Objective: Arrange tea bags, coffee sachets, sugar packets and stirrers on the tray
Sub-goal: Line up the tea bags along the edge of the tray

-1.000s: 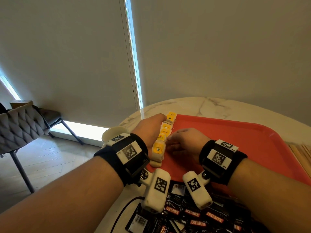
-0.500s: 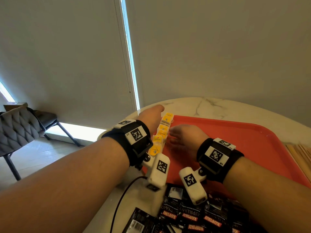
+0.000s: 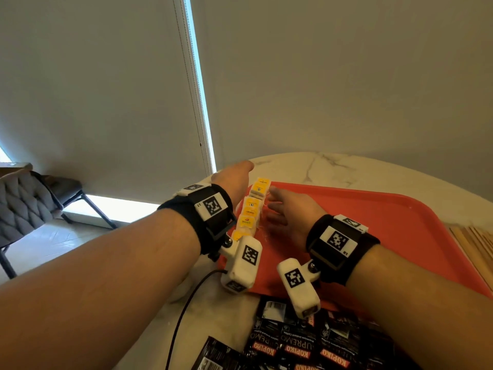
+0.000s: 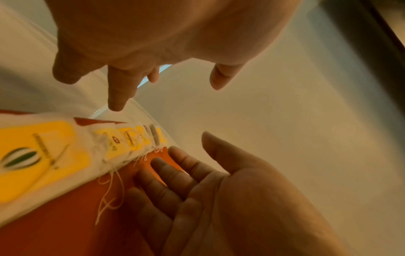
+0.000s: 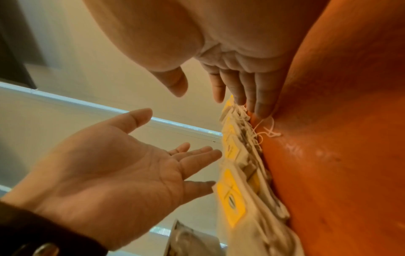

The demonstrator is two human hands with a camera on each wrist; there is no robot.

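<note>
Both hands flank the tea bags (image 3: 252, 206) along the tray (image 3: 373, 222) edge, left hand (image 3: 234, 180) and right hand (image 3: 288, 209) fingers released, seemingly squaring the row; coffee sachets (image 3: 298, 343) near the tray likely come next.

Grey quilted chair (image 3: 18, 204) beside blinds (image 3: 106, 89) leaking daylight.

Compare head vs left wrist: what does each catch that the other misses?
Head only: black coffee sachets on the table, wooden stirrers right of the tray, the tea bag row's full run. Left wrist only: loose tea bag strings and the right hand's open palm. Both: the tea bags on the red tray, hands flanking them, left hand open.
</note>
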